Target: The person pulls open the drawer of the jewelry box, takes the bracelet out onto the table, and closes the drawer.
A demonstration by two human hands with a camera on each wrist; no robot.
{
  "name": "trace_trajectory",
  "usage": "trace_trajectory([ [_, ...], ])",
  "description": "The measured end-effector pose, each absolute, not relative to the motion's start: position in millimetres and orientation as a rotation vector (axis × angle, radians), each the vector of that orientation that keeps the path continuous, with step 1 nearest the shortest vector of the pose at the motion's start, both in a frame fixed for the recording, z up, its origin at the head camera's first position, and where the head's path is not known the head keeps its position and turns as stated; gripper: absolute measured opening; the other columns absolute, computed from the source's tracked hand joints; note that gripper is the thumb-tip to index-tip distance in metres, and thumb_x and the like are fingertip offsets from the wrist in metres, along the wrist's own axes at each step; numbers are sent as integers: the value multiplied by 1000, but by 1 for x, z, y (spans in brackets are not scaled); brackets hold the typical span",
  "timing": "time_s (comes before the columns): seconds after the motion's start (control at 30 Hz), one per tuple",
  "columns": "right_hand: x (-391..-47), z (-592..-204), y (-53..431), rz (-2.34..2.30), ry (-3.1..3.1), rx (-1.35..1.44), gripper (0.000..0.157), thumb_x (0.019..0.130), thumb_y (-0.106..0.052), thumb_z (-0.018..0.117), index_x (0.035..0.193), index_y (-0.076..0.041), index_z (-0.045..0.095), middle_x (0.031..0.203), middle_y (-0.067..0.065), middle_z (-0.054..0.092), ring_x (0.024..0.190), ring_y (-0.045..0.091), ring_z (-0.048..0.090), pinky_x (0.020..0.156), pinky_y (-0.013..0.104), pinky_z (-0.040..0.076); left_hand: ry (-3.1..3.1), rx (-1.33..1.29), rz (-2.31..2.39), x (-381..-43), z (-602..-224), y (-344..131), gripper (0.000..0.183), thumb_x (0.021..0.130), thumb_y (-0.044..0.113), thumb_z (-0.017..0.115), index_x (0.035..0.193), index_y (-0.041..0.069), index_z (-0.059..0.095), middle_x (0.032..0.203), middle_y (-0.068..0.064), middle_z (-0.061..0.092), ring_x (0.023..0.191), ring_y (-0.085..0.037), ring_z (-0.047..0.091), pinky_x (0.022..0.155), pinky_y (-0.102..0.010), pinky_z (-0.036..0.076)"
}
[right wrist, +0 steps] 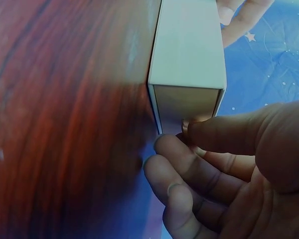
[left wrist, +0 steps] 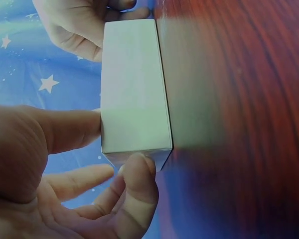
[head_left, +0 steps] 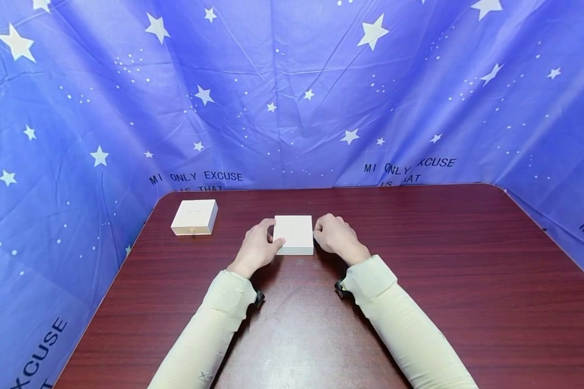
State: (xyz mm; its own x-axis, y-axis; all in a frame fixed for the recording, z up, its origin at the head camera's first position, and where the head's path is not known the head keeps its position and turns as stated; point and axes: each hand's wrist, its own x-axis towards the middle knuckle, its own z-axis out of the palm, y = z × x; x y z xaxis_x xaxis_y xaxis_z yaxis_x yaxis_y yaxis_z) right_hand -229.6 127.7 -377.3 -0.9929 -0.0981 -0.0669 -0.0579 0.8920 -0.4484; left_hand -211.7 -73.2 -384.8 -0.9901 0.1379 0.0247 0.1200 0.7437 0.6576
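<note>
In the head view, the white box (head_left: pixel 294 229) lies on the table (head_left: pixel 292 329), near the middle of its far edge, between your left hand (head_left: pixel 255 248) and your right hand (head_left: pixel 338 235). Only this view shows you the other box (head_left: pixel 194 212), near the far left corner of the table.

In the left wrist view, you see better than in the head view how the left hand grips one end: thumb at the upper edge, other fingers bent against the end. If this grip is too light, the white box could slide over the table under a pull; if too strong, its walls could perhaps bend.

In the right wrist view, and only here, you find a brown panel (right wrist: pixel 184 102) set between white walls. Your right thumb and forefinger are close together at it; whether they pinch something, you cannot tell. With weak hold, the fingertips could slip; a crooked pull could make the panel jam
</note>
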Motion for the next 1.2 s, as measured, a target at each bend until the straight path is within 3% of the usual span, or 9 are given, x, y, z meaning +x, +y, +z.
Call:
trace_trajectory([
  [0.33,-229,-376,127,-695,2971,-125,25,84,-12,54,59,-16,53,60,-1,49,63,19,48,54,33,39,2933,275,1122,-211,-384,-74,37,87,21,69,121,9,63,98,-8,58,96,-25,51,88,-40,42],
  [0.87,-230,-378,129,-717,2965,-109,22,87,-16,56,65,-17,59,67,-1,56,66,20,52,55,34,41,2908,277,1161,-212,-385,-75,36,86,19,70,120,9,63,99,-8,59,95,-24,53,88,-39,42],
  [1.2,-231,-378,132,-707,2960,-82,19,90,-22,58,72,-17,65,79,-2,62,74,22,56,63,38,45,2903,274,1160,-212,-385,-74,37,87,20,70,121,9,63,100,-8,58,95,-24,53,88,-39,42],
])
